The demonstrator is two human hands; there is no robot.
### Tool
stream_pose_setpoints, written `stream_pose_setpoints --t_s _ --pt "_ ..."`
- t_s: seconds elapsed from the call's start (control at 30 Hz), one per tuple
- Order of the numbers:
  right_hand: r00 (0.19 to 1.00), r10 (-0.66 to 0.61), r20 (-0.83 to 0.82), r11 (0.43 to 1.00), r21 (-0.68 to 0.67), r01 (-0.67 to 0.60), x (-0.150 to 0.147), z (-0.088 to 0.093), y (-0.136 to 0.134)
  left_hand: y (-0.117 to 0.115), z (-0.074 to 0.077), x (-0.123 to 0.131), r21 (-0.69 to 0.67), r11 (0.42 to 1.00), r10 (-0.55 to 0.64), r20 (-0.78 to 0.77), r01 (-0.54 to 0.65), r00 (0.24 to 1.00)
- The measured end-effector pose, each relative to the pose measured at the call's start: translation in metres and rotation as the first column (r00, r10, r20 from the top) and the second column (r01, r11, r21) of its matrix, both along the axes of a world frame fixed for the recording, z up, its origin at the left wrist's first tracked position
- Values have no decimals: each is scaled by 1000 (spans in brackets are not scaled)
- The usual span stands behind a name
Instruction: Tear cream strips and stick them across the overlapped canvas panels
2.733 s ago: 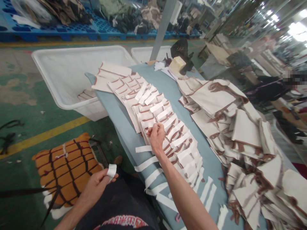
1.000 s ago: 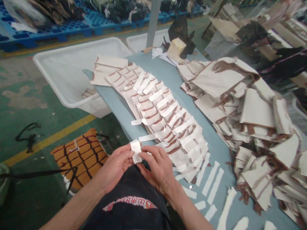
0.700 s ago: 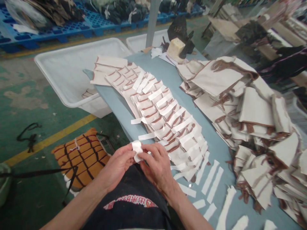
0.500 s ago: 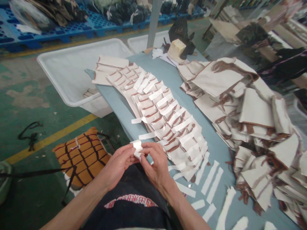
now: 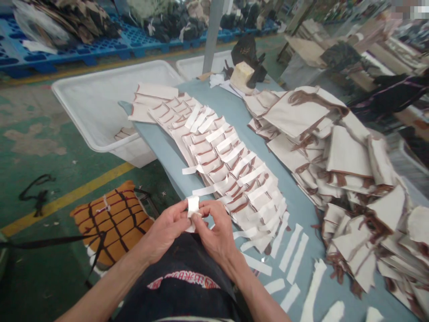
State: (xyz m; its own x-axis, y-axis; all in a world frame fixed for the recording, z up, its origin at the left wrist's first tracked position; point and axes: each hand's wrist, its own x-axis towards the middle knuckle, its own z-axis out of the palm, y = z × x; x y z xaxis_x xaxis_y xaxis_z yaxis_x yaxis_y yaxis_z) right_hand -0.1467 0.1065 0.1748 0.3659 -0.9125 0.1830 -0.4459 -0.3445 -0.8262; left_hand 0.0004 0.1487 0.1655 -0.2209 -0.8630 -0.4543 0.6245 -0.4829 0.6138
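Between my two hands is a small white strip, pinched from both sides just above my dark apron. The fingertips of my left hand close on its left edge. From the other side, my right hand grips it with thumb and fingers, hiding its lower part. Beyond my hands, overlapping cream fabric pieces with brown edging lie in a long fanned row on the blue-covered table. Several white strips rest across that row, and more loose strips lie to its right.
A large heap of cream pieces with brown ties covers the table's right side. A white bin stands at the far left, above an orange cushioned seat. A yellowish block and a metal post are at the back.
The white strip has turned more upright between my fingers. My hands stay almost in the same place, and the view has shifted slightly.
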Motion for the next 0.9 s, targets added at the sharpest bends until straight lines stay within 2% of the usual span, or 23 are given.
stream_pose_setpoints --t_s 0.1,0.2,0.33,0.47,0.63,0.77,0.9 --pt "997 -76 31 992 101 72 -2 2 1 -1 -2 -2 23 1000 -14 90 12 996" --pt "989 -135 63 987 93 129 -7 6 -8 0 -6 0 56 997 -58 213 47 975" --pt "962 -235 138 960 188 208 -16 20 -32 5 -17 9 74 996 -83 414 58 906" --pt "926 -324 193 930 243 274 -20 42 -65 2 -29 18 78 997 -55 495 18 867" --pt "923 -286 256 953 175 246 -8 59 -116 -23 -44 22 46 997 31 501 -63 865" --pt "933 -274 232 959 133 248 9 51 -156 -54 -54 29 -6 988 134 514 -153 847" --pt "898 -350 268 936 133 325 20 38 -190 -80 -71 48 -33 969 223 546 -245 807"
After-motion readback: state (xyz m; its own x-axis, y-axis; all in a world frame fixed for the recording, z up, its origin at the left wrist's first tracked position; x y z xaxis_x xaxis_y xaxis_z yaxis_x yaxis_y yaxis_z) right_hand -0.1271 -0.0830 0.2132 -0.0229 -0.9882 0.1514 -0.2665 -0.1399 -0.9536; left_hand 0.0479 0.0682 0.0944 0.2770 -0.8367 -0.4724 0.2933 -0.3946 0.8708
